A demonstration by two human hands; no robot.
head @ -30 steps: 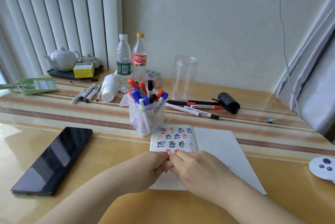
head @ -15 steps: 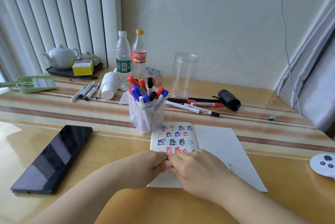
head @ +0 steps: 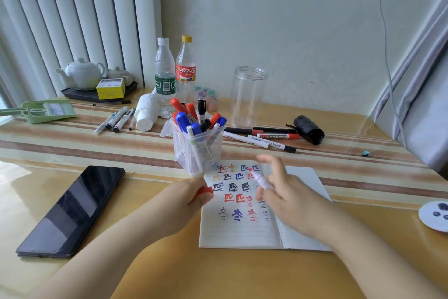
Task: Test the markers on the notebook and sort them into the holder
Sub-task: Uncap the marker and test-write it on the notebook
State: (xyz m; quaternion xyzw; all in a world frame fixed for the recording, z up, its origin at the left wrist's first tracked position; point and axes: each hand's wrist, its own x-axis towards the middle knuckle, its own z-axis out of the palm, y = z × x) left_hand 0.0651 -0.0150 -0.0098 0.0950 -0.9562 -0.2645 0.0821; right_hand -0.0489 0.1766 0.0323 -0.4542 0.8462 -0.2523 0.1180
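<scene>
My left hand (head: 186, 199) grips the red cap (head: 204, 191); my right hand (head: 286, 195) holds the uncapped red marker (head: 260, 178), blurred, over the open notebook (head: 238, 223) near the table's front edge, just before the holder (head: 197, 147).

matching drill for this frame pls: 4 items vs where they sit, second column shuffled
1. red cap
2. uncapped red marker
3. phone
4. clear jar

A. behind the holder, upright
B. left hand
C. left of the notebook, flat
D. right hand

Pairs: 1-B, 2-D, 3-C, 4-A
</scene>
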